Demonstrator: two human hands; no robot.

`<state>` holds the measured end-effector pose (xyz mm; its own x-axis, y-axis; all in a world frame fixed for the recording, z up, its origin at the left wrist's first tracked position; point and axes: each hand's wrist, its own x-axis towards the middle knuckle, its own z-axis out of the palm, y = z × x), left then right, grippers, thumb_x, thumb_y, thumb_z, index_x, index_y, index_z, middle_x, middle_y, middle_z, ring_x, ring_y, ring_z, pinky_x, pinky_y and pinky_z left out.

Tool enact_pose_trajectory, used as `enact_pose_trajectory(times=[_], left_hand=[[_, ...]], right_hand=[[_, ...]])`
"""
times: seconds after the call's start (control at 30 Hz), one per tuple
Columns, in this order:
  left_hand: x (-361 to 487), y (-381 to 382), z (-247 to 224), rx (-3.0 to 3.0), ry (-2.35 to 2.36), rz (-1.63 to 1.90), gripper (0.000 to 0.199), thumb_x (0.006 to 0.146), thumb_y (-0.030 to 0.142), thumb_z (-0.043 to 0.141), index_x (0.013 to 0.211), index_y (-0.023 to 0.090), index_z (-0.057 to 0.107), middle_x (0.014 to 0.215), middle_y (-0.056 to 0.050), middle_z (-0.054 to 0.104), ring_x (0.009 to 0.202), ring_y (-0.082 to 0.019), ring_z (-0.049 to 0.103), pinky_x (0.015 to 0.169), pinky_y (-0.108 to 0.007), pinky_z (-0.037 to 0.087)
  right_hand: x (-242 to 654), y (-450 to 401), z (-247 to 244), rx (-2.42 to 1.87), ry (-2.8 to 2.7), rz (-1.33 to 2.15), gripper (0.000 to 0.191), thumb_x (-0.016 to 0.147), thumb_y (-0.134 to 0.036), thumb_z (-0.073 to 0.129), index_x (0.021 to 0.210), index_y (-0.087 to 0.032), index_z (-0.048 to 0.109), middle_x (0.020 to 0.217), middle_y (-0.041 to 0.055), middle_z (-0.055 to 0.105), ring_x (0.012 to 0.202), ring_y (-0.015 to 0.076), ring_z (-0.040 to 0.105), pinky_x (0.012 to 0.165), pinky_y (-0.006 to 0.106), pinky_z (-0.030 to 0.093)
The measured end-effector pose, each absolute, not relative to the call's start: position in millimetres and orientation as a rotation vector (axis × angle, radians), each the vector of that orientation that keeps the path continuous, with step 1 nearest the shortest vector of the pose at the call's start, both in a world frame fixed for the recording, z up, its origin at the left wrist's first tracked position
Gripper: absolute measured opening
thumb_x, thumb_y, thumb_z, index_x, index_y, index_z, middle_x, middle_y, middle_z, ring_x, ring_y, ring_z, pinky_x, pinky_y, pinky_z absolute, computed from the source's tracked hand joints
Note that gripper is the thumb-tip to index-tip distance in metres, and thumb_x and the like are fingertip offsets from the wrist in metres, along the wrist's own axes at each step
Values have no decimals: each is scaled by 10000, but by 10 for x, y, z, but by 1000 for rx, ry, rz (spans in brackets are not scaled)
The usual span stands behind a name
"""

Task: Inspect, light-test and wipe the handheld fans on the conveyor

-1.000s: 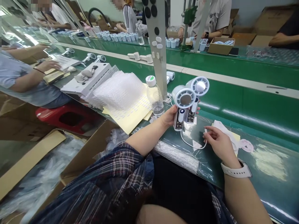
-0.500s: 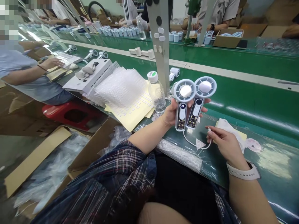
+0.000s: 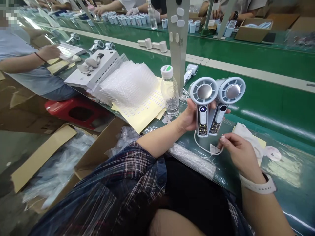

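Observation:
My left hand (image 3: 190,116) is wrapped round two handheld fans side by side, their round grilles facing me. The nearer fan (image 3: 203,113) shows "20" on its small display; the other fan (image 3: 218,119) has a dark display. Both have clear handles with circuit parts visible. A white cable (image 3: 204,150) loops from beneath the fans to my right hand (image 3: 237,149), whose thumb and finger pinch its end. The plug itself is hidden by the fingers. Behind my left hand stands a water bottle (image 3: 170,93).
A metal post (image 3: 178,42) rises behind the bottle. Bubble wrap (image 3: 128,83), yellow label sheets (image 3: 140,119) and a white box (image 3: 94,70) lie left. A bubble-wrap roll (image 3: 193,160) is at the near edge, a white cloth (image 3: 248,139) right. A person's arm (image 3: 27,64) is far left.
The fans appear slightly right and larger, and the right one is turned more to its side. Their bright centres now look darker. The cable end stays pinched in my right hand.

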<state>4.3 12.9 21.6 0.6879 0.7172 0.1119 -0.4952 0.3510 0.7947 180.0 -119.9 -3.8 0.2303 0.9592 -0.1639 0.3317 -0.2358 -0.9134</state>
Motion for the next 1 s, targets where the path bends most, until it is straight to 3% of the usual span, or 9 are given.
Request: enact_pose_trajectory(times=[0.13,0.27,0.43,0.57,0.7,0.8,0.9,0.97,1.0], left_hand=[[78,98,281,838,383,788,982,632,1166,409,839,213,524,1386,-146,708,1542,-404,547,1153,-553,603],[85,76,296,795,303,838,961,687,1148,380,798,203,513,1354,-130,716,1474,-382,618,1126,-558,622],[210,-29,200,894,314,918,986,525,1164,539,711,196,506,1353,-120,727,1494,-396,595,1148,-479,612],[276,-77,152,904,291,930,1014,400,1168,593,685,200,501,1379,-121,731,1529,-435,554,1148,-459,608],[242,-29,150,886,351,938,963,589,1144,532,787,202,552,1444,-141,705,1514,-411,571,1151,-493,600],[210,18,144,803,398,995,863,755,1032,541,972,201,633,1407,-141,723,1469,-395,614,1162,-541,578],[183,18,106,838,346,916,798,663,851,820,1105,198,700,1244,-140,781,1312,-407,708,1104,-554,591],[165,-8,69,934,320,746,768,545,696,986,1061,182,741,1107,-127,801,1229,-394,735,1099,-532,581],[157,-20,53,975,316,674,743,501,621,1038,1024,175,756,1067,-122,803,1221,-386,733,1114,-522,569]], right_hand=[[1510,-1227,88,-1612,-1293,1012,492,889,-691,747,726,-229,706,691,64,761,666,223,694,672,345,550],[1424,-1227,88,-1456,-1151,1042,526,852,-724,810,734,-224,697,625,36,704,593,196,666,613,326,560],[1341,-1271,-28,-1309,-898,1060,510,876,-669,836,731,-230,621,563,-29,592,475,131,544,476,262,440],[1299,-1299,-107,-1260,-850,1066,453,943,-618,787,787,-239,595,584,-41,576,491,133,545,497,266,443],[1412,-1293,-114,-1392,-1070,962,431,1007,-638,667,843,-241,629,740,24,686,701,203,681,709,353,577],[1540,-1260,-122,-1477,-1230,679,414,1057,-598,569,865,-237,635,1125,126,768,1104,309,729,1028,518,577],[1652,-1210,-148,-1439,-1175,476,437,1029,-619,608,1254,-252,684,1578,144,604,1514,376,539,1287,664,378],[1724,-1196,-155,-1336,-1120,626,630,954,-640,726,1466,-292,608,1633,129,574,1545,377,523,1286,657,412],[1760,-1199,-150,-1287,-1097,729,670,905,-618,802,1465,-300,619,1591,126,618,1497,377,575,1245,635,478]])
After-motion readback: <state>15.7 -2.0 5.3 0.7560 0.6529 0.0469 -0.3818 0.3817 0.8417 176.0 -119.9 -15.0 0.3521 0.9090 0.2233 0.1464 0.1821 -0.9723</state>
